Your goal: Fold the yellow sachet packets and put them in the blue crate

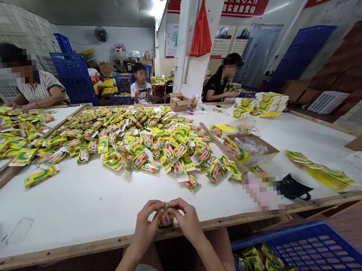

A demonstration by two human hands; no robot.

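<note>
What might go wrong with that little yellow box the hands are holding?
The small box sits near the table's wooden edge, so if the left hand and right hand let go carelessly, it might drop off. Their fingers press at its top, so squeezing too hard could crease it. Also, the pile of boxes beyond is loosely heaped; a bump might make some slide.

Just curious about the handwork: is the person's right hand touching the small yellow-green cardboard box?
Touching: the head view shows the right hand holding the box at its top.
</note>
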